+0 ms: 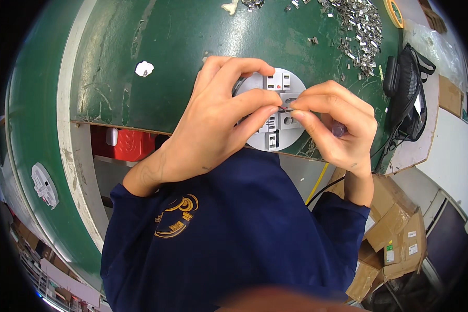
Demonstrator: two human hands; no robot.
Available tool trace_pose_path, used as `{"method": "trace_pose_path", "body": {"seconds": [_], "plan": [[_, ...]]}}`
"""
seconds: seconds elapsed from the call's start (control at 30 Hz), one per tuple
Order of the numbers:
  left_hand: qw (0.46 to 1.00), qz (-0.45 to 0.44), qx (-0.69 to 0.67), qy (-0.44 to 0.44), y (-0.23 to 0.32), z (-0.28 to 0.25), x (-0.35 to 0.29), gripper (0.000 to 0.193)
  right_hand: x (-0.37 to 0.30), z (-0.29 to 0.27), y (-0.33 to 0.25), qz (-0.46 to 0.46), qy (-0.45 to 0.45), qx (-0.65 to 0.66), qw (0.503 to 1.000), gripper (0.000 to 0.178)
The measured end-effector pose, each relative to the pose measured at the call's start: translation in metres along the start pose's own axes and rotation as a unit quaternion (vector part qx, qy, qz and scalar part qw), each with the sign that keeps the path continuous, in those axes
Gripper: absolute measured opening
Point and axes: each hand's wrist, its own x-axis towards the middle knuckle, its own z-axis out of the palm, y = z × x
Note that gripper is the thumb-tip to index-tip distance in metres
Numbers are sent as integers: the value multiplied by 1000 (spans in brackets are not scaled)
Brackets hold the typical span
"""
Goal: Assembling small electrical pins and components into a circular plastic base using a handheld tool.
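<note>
Wire (283, 108): thin, dark, short visible run, strung between the two grips just above the middle of the disc (296, 136). Left grip (213, 112) has thumb and index pressed together on the wire; another finger reaches over the disc's far edge. Right grip (343, 117) also pinches the wire, thumb against index, fingertips just beside the left ones. A purplish round-ended piece (339, 129) shows inside the right palm; can't tell its kind.

Disc: round, pale grey, directly under both grips, at the near edge of the green counter (177, 47). White block (279, 82) on it beyond the pinch point, red dot on top; another white block (272, 140) on the near side. Part of the disc is hidden by the left grip.

Further out: white scrap (144, 68) on the counter, well left of the left grip. Loose heap of small metal clips (360, 36) beyond the right grip. Orange ring (394, 13) past the heap. Black case (391, 77) and black mesh bag (410, 101) right of the right grip. Red bin (132, 145) below counter level, left of the left forearm. Second disc (44, 185) far left, on another green surface (36, 119). Opened cartons (400, 234) below right of the right grip.
</note>
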Motion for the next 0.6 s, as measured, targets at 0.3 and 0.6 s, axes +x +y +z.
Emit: {"method": "trace_pose_path", "body": {"seconds": [0.3,0.6], "plan": [[1000,-2,-11,-4,0,-1,0,21,4,-1,-5,28,-11,-9,1000,13],[998,-14,-57,-12,-2,-4,-1,20,8,0,-5,12,-19,-39,999,12]]}}
